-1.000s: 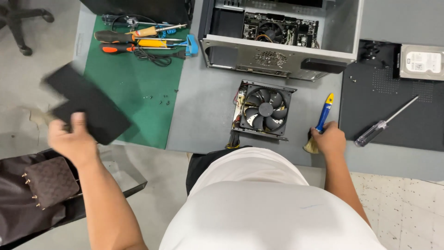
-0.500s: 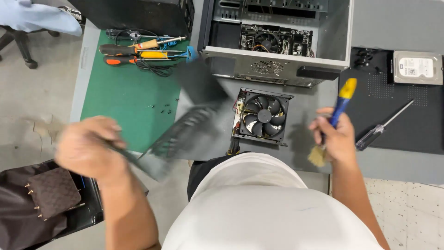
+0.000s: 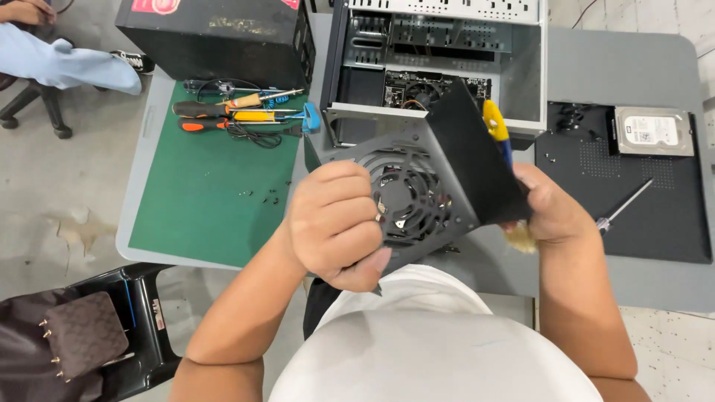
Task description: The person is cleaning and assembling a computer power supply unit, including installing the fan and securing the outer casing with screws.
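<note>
My left hand grips the near edge of a black metal cover with a round fan grille and holds it tilted above the grey table. Through the grille a black fan shows underneath. My right hand holds a brush with a yellow and blue handle and presses against the cover's right edge. The brush's pale bristles stick out below that hand. An open computer case lies just beyond the cover.
A green mat at left carries several screwdrivers and small screws. A black mat at right holds a hard drive and a screwdriver. A black box stands far left; a stool with a brown bag sits below.
My left hand has swung the black cover in from the far left, and it is now held over the fan unit. My right hand lifted the brush from the table to the cover's edge.
</note>
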